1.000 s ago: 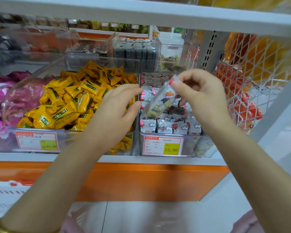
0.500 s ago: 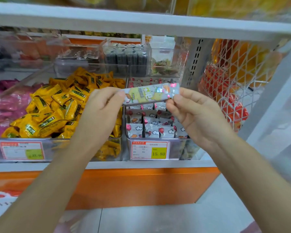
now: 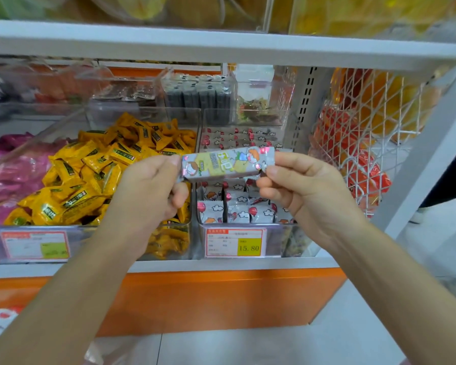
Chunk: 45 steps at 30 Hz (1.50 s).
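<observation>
A long silver snack packet (image 3: 228, 163) with cartoon print is held level in front of the shelf. My left hand (image 3: 150, 191) pinches its left end and my right hand (image 3: 300, 185) pinches its right end. Just behind and below it stands a clear bin (image 3: 274, 241) holding several matching silver packets (image 3: 237, 206), with a price tag (image 3: 234, 242) reading 15.80.
A clear bin (image 3: 174, 248) of yellow wrapped sweets (image 3: 90, 175) sits to the left, with pink packets (image 3: 8, 175) further left. A white shelf board (image 3: 221, 46) runs above. A white mesh panel (image 3: 366, 133) with orange packets stands on the right. An orange base (image 3: 221, 299) lies below.
The packet hung tilted from my right hand alone. My left hand took its other end, and the packet now lies level between both hands, closer to the camera.
</observation>
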Available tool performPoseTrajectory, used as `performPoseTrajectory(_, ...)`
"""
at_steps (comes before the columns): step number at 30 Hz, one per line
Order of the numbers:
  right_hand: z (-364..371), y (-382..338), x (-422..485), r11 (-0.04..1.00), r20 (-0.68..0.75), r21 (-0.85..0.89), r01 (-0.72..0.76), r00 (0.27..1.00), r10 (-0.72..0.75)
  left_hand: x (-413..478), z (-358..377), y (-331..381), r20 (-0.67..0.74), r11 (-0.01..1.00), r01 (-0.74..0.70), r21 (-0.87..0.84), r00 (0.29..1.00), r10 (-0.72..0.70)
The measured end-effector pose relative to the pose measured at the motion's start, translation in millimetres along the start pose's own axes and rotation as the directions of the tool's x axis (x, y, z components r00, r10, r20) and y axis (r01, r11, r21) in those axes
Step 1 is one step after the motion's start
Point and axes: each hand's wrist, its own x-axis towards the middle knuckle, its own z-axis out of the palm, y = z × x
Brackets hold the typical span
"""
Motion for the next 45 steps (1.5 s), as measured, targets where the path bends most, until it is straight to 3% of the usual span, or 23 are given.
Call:
performPoseTrajectory(5,-4.1,-1.2,0.7,1.000,-0.040,-0.001,-0.021,0.999,0.021,-2.6,-7.8,1.5,0.209,0.991,0.104,-0.087,0.974,-0.083)
performPoseTrajectory(8,-3.0,-1.2,0.8,0.999,-0.042,-0.037,0.001,0.999,-0.003,-2.9,-10.0,0.7,0.260,0.993,0.082,-0.085,0.964,-0.057)
performPoseTrajectory(13,1.7,1.4,-0.2,0.976,0.025,-0.203,0.072,0.997,-0.069,-1.8,-12.8,-2.7,0.221,0.988,-0.147,0.038,0.966,0.135)
performPoseTrajectory(19,-1.3,3.0,2.5,0.938,0.049,-0.313,0.145,0.989,-0.137,1.2,-13.6,-0.2,0.154,0.996,-0.088,-0.032,0.984,0.092)
performPoseTrajectory(24,0.1,3.1,0.9,0.895,0.094,-0.387,0.222,0.975,-0.202,-4.1,-9.7,3.9,0.126,0.951,-0.273,0.142,0.958,0.256)
performPoseTrajectory(29,1.2,1.6,-2.5,0.839,0.153,-0.456,0.296,0.955,-0.253,-5.6,-13.1,7.4,0.109,0.938,-0.283,0.199,0.958,0.266)
performPoseTrajectory(34,3.3,1.1,-2.8,0.846,0.109,-0.455,0.280,0.960,-0.259,-6.7,-12.8,8.5,0.153,0.921,-0.292,0.259,0.954,0.259)
performPoseTrajectory(39,5.8,2.9,-3.1,0.788,0.096,-0.524,0.322,0.942,-0.321,-8.6,-9.1,9.2,0.190,0.914,-0.307,0.265,0.946,0.263)
performPoseTrajectory(45,11.6,6.6,-7.1,0.692,0.138,-0.602,0.399,0.905,-0.402,-10.6,-0.5,9.0,0.095,0.949,-0.240,0.202,0.970,0.225)
